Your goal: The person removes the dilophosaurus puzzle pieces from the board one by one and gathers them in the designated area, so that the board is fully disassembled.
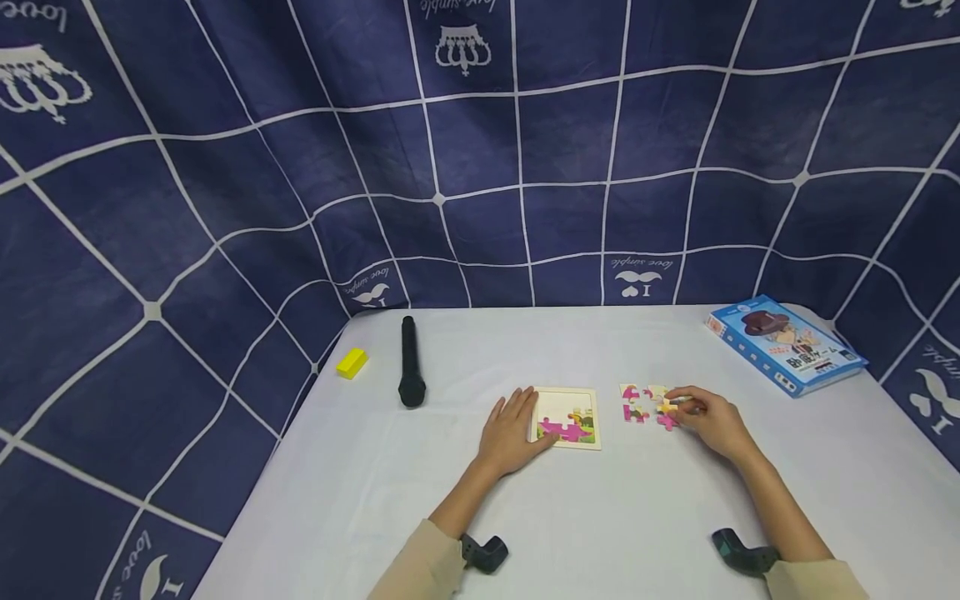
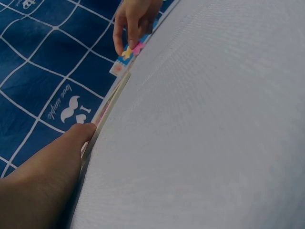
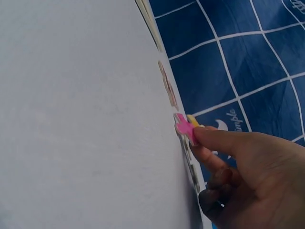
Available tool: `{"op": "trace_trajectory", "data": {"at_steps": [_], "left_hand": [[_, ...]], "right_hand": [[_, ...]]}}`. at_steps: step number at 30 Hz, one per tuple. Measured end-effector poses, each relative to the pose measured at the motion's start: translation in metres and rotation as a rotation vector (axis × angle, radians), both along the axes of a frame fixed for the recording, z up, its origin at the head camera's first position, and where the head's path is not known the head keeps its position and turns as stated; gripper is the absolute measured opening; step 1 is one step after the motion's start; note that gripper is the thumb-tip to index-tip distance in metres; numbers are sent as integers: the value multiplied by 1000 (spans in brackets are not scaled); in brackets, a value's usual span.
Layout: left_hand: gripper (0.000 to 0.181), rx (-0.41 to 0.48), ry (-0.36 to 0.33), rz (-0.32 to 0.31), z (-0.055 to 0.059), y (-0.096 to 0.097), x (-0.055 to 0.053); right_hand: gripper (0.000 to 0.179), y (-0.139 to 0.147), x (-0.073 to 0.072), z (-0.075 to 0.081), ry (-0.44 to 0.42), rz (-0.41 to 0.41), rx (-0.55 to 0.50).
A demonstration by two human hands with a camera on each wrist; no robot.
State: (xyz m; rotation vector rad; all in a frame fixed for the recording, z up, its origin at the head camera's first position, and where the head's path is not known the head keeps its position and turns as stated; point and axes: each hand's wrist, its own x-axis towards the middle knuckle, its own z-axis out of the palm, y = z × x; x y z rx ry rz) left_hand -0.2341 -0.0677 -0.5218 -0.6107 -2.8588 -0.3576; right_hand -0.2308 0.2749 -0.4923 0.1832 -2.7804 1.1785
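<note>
A square wooden jigsaw tray (image 1: 598, 421) lies on the table, part-filled along its bottom and right with pink, green and yellow pieces. My left hand (image 1: 510, 433) rests at the tray's left side with fingers stretched out, the thumb on its lower edge. To the right of the tray, my right hand (image 1: 708, 423) pinches a pink and yellow puzzle piece (image 3: 186, 128) between thumb and index finger, tilted up off the table. Loose puzzle pieces (image 1: 634, 412) lie just left of that hand; its fingers partly cover others.
A blue illustrated box (image 1: 787, 343) sits at the back right of the white table (image 1: 600, 517). Toward the left lie a black microphone (image 1: 410, 362) and a small yellow block (image 1: 352, 363). A dark blue checked curtain (image 1: 562, 133) hangs behind.
</note>
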Motion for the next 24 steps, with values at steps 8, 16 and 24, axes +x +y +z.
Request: {"op": "trace_trajectory", "data": {"at_steps": [8,16,24], "left_hand": [[82,-6,-2,-2,-1,0,0],[82,3,0,-5,-2,-1,-1],[81,22,-7,-13,-1,-2,-2]], "right_hand": [[27,-5,1,-2,-6,-4,2],[25,-9,2,-5,38,-24,64],[25,-11,2,-8,102,-47,104]]}}
